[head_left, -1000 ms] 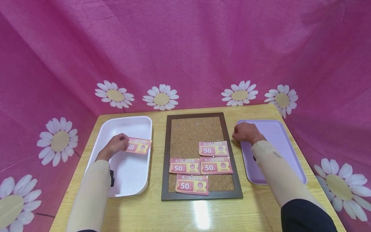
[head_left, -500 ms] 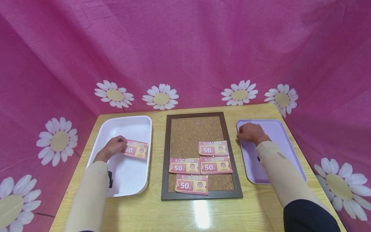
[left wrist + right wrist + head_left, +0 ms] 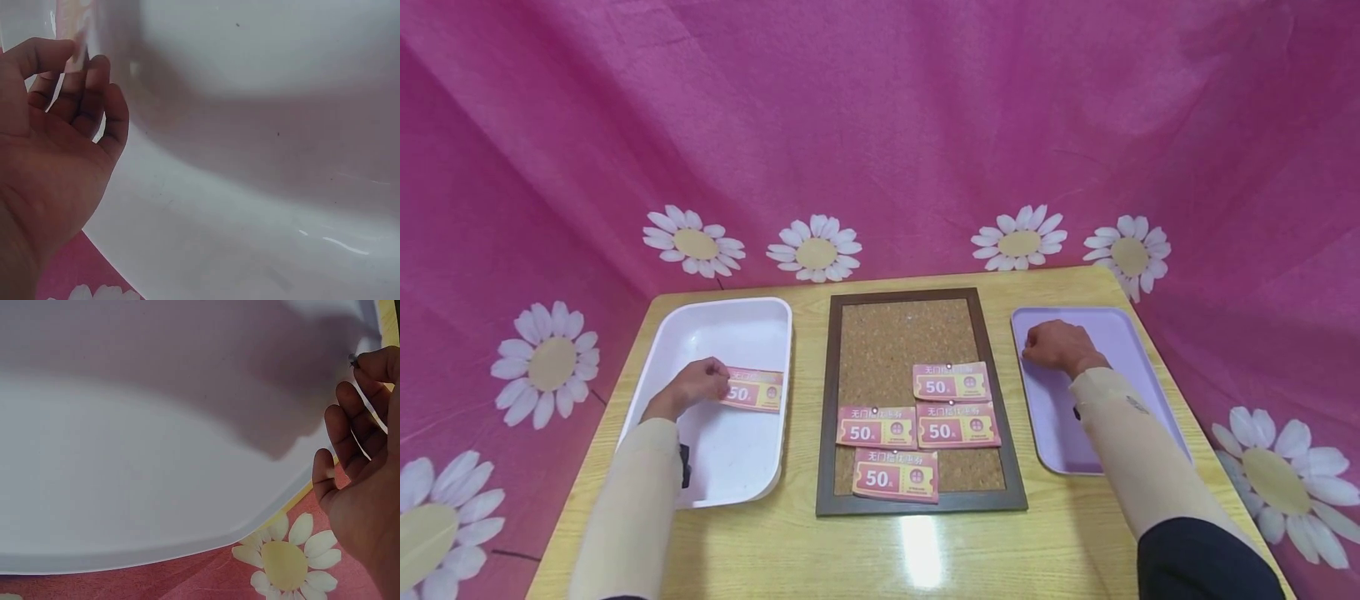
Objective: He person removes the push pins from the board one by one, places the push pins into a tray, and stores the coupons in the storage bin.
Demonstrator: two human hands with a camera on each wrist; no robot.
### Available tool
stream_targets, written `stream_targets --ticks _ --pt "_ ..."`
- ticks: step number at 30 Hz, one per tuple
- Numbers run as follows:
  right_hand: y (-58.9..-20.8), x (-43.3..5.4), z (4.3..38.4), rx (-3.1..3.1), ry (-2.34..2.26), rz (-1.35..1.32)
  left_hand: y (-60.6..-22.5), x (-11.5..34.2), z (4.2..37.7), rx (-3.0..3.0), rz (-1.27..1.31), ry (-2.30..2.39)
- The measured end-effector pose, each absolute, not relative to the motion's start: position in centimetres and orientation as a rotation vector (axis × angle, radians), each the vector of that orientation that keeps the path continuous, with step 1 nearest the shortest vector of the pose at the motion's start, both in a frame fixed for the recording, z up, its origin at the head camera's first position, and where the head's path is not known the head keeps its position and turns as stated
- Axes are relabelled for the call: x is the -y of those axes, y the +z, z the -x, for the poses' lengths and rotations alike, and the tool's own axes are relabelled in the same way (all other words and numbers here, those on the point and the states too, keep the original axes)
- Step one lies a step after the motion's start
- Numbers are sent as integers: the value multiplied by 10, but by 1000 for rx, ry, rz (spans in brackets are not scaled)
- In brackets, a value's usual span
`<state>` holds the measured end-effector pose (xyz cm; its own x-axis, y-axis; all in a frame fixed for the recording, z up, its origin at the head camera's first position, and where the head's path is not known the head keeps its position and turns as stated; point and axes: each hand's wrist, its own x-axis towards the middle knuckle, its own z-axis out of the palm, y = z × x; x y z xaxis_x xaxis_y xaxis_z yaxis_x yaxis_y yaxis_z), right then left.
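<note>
Over the white bin, my left hand pinches the left end of a pink and yellow paper coupon printed with 50. In the left wrist view the coupon shows edge-on between thumb and fingertips. My right hand hovers above the lavender tray, near its left rim. Its thumb and index finger pinch a small pushpin, seen in the right wrist view. Between the hands lies a framed corkboard with several coupons pinned along their top edges.
Bin, corkboard and tray stand side by side on a yellow wood-grain table. A pink cloth with white daisies rises behind the table and along both sides.
My right hand has drifted right, from the tray's left rim to above the tray. The left hand has lowered slightly and shifted left with its coupon. The pinned coupons stay as they were.
</note>
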<state>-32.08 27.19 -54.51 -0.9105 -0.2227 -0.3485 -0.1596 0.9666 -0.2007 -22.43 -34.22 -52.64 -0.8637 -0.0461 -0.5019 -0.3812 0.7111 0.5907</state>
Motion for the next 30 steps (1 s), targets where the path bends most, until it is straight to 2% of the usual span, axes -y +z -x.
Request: stream_targets --ticks 22,30 --pt "-547 -272 319 -2808 -475 269 -530 338 227 -2449 366 977" --pt "-545 -268 316 -2911 -476 385 -528 336 225 -2447 375 962"
